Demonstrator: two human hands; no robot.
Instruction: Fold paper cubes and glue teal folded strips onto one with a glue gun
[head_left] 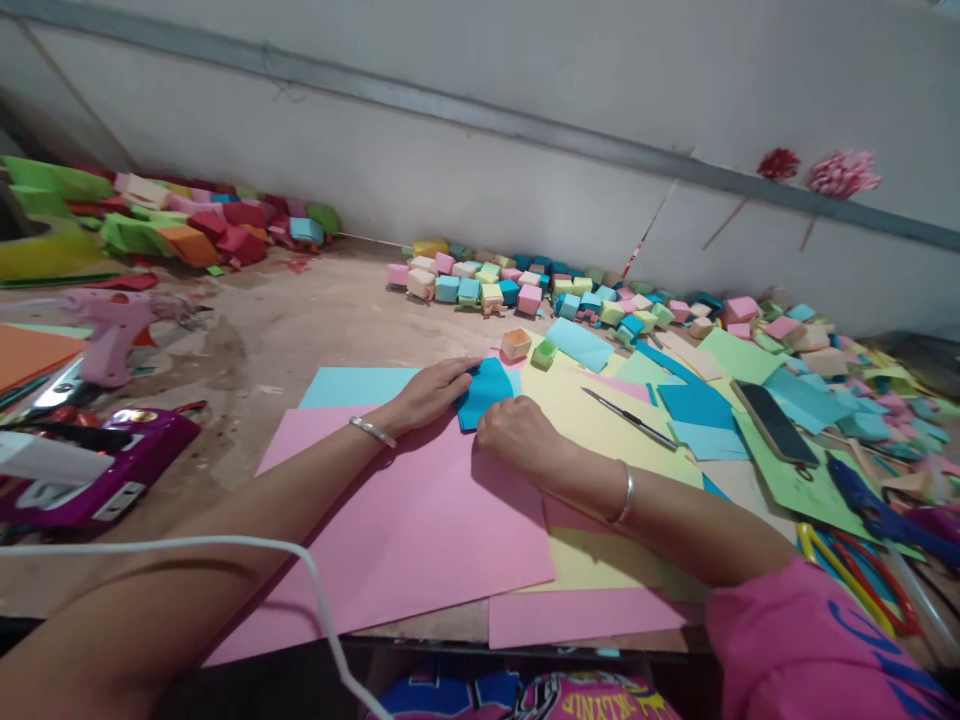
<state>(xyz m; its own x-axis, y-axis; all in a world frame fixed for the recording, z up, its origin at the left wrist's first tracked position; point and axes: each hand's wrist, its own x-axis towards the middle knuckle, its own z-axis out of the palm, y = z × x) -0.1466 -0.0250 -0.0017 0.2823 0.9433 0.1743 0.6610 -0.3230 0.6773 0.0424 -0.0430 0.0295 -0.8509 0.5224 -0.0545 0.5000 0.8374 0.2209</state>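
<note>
A small folded piece of blue paper lies on a large pink sheet. My left hand rests at the paper's left side, its fingers stretched out along the upper edge and the thumb touching it. Curled closed, my right hand presses against the lower right edge of the blue paper; its fingertips are mostly hidden. Just beyond the hands stand a small open orange paper box and a green one. A slim craft knife or pen lies on a yellow sheet to the right.
Rows of small coloured paper cubes line the wall. A phone, scissors and a blue glue gun lie at right. At left are a pink glue gun and a purple device. A white cable crosses in front.
</note>
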